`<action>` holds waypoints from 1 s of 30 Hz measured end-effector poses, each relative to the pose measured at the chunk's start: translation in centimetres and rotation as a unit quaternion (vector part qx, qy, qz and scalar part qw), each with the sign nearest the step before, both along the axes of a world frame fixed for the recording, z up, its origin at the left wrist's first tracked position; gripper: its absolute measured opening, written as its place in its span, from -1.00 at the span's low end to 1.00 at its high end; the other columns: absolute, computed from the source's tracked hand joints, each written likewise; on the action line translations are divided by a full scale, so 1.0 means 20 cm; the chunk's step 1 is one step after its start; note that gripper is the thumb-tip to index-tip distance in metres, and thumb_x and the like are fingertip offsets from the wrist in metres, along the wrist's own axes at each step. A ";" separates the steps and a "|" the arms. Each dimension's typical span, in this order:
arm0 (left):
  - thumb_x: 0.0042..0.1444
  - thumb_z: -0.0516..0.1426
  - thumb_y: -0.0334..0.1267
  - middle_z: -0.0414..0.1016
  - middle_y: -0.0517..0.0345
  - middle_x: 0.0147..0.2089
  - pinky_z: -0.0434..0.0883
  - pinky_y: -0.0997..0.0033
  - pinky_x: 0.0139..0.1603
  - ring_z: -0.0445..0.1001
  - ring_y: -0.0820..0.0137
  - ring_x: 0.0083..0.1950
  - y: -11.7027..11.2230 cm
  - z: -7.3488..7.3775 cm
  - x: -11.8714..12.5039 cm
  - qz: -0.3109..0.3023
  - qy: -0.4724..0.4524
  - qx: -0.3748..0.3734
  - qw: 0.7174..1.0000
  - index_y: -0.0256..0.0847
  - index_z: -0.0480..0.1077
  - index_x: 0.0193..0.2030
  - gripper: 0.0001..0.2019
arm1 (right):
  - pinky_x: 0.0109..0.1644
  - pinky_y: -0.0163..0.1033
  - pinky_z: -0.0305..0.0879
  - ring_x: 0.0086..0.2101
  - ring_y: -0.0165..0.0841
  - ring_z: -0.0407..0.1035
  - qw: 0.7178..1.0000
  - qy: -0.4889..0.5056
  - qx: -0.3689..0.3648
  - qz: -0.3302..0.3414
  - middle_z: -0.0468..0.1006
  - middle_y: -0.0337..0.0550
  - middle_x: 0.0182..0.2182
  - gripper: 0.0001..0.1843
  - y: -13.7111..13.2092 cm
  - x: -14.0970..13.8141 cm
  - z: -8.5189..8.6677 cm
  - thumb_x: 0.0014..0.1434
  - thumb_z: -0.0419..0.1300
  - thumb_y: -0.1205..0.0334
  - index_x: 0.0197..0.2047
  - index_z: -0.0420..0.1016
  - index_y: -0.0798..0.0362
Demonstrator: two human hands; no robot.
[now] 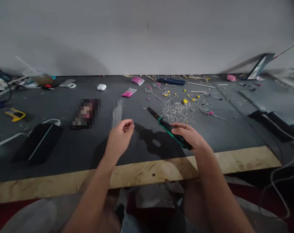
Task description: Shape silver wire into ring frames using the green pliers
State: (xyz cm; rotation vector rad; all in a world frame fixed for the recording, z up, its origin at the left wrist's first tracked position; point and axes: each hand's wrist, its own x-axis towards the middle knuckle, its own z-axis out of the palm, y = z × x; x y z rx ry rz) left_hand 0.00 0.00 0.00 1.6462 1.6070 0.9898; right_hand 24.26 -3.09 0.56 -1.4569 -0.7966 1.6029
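My right hand is wrapped round a black and green hand tool, whose dark tip points up and left over the bench. My left hand hovers above the dark mat with its fingers curled in a pinch; whether anything is in the pinch I cannot make out. Just beyond the left fingertips lies a bundle of thin metal wires. A scattered heap of cut wire pieces lies past the tool's tip.
Pink packets, yellow beads, a blue tool and a white earbud case lie further back. A black phone with a white cable rests at the left. The bench's wooden front edge runs before me.
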 end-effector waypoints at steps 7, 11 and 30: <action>0.00 0.19 -0.28 0.49 0.09 -0.23 0.44 0.34 -0.18 0.49 0.43 -0.30 0.00 -0.04 0.12 0.048 -0.347 -0.015 0.936 -0.24 0.37 -0.10 -0.71 | -0.53 -0.43 0.22 -0.61 -0.52 0.33 0.992 0.066 0.017 0.104 0.51 -0.33 -0.57 -0.75 -0.03 -0.01 -0.01 -0.16 0.27 0.23 -0.32 0.56 0.06; -0.04 0.22 -0.32 0.47 0.14 -0.26 0.43 0.34 -0.16 0.48 0.47 -0.32 0.02 -0.02 0.09 0.062 -0.418 -0.001 0.906 -0.26 0.38 -0.11 -0.69 | -0.45 -0.40 0.25 -0.55 -0.50 0.36 0.986 0.075 0.029 0.147 0.53 -0.30 -0.52 -0.79 -0.04 -0.03 -0.02 -0.16 0.28 0.27 -0.35 0.56 0.07; 0.03 0.18 -0.20 0.55 0.14 -0.40 0.43 0.39 -0.20 0.53 0.40 -0.32 0.07 -0.03 0.02 0.009 -0.222 -0.007 0.975 -0.21 0.48 -0.24 -0.81 | -0.27 -0.27 0.33 -0.40 -0.36 0.45 0.970 0.113 0.001 0.216 0.55 -0.09 -0.22 -0.75 -0.06 -0.06 -0.02 -0.11 0.27 0.21 -0.30 0.52 0.11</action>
